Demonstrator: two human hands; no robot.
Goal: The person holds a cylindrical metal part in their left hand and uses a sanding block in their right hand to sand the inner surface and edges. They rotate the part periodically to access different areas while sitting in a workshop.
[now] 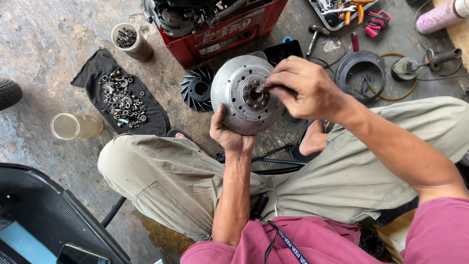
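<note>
Down over the lap, the left hand (228,134) cups a grey metal flywheel (243,100) from below — a round, dull, scuffed drum held above the knees, its face turned up, with a raised hub ringed by small bolts. The right hand (305,88) reaches across its rim, fingertips pinched together on a small part at the hub's centre. Just behind it on the concrete lies a black finned fan (196,89); further left, a dark cloth (97,68) strewn with nuts and washers — beside a clear cup (73,126).
</note>
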